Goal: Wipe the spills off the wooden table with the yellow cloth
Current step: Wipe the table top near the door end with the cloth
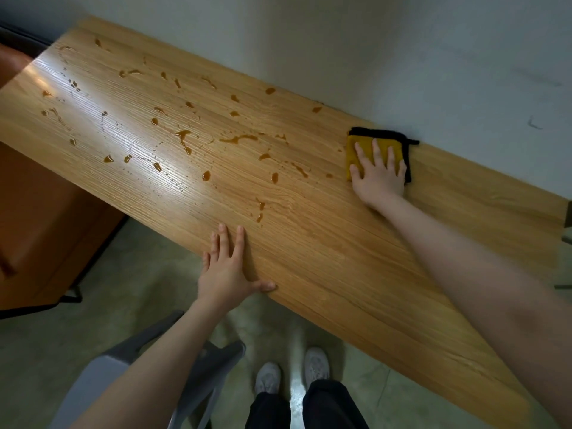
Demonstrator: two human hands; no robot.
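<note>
Spills lie leftward of both my hands along the worktop's long axis. Near edge: left hand flat, fingers spread, bracing. Farther, by the wall: right hand flat, pressing the yellow cloth, nearest the closest drops

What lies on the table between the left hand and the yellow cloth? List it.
In the head view, bare wood grain and a few amber spills lie between the left hand and the yellow cloth, which the right hand presses flat.
</note>
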